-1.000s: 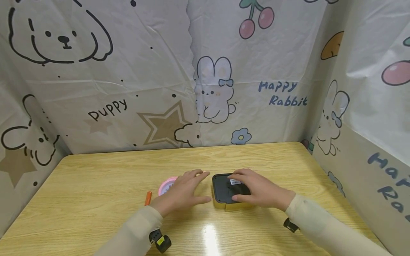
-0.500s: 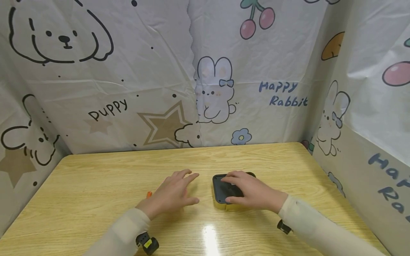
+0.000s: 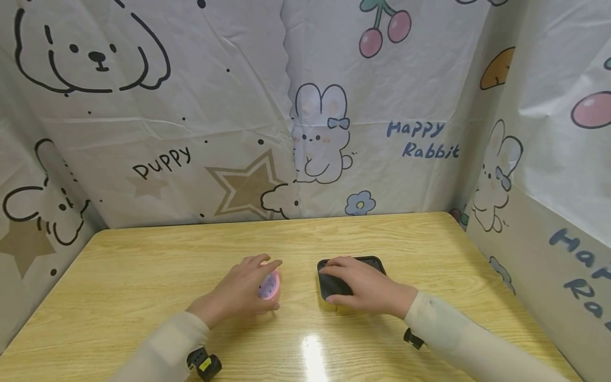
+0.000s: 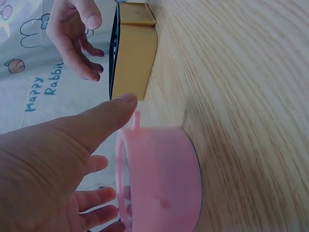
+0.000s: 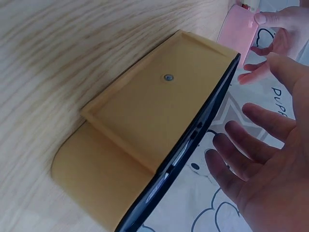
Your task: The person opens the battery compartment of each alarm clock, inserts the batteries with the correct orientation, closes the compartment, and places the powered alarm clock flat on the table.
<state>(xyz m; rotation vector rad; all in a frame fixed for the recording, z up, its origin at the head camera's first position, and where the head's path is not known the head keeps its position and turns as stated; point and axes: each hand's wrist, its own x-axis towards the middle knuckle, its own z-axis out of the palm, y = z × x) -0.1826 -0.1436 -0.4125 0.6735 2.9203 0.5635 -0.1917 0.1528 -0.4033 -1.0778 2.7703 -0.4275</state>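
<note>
Left hand [image 3: 242, 289] moved over a round pink plastic thing [image 4: 161, 169], right hand [image 3: 365, 289] over a black-topped yellow box [image 5: 149, 101]: one each, both wide, empty.

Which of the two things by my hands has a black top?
The yellow box under your right hand; the round pink tub by your left hand is pink-rimmed instead.
</note>
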